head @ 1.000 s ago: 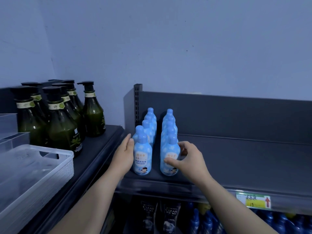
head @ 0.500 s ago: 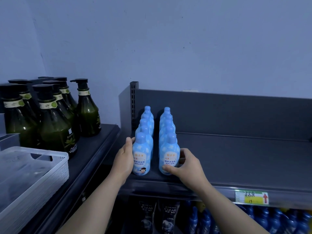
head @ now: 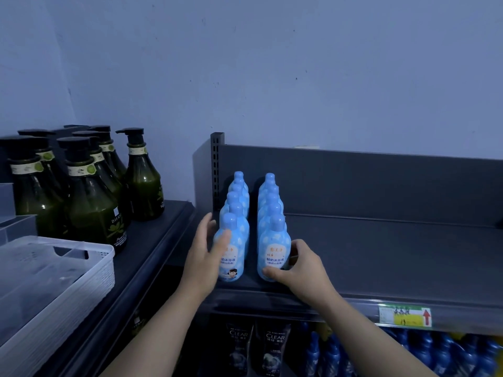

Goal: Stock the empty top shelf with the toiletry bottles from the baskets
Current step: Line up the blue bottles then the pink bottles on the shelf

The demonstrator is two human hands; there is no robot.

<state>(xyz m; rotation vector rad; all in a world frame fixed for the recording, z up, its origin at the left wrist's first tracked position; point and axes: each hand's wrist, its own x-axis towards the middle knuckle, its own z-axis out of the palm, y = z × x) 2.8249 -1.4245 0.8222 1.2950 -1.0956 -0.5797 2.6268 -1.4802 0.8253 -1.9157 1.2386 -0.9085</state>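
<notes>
Two rows of small light-blue bottles stand at the left end of the dark grey top shelf [head: 381, 257], running front to back. My left hand [head: 206, 257] wraps the left side of the front bottle of the left row [head: 234, 248], thumb across its label. My right hand [head: 299, 265] grips the base and right side of the front bottle of the right row [head: 273, 251]. Both bottles stand upright on the shelf. The rest of the shelf to the right is bare.
A translucent white plastic basket [head: 81, 270] sits at the near left on a neighbouring dark shelf, beside several dark green pump bottles [head: 92, 208]. Below the top shelf are black shampoo bottles [head: 255, 346], blue bottles [head: 408, 352] and a yellow price tag [head: 405, 315].
My view has shifted slightly. My left hand has moved from beside the left front bottle to around it, thumb over its label. My right hand stays on the right front bottle.
</notes>
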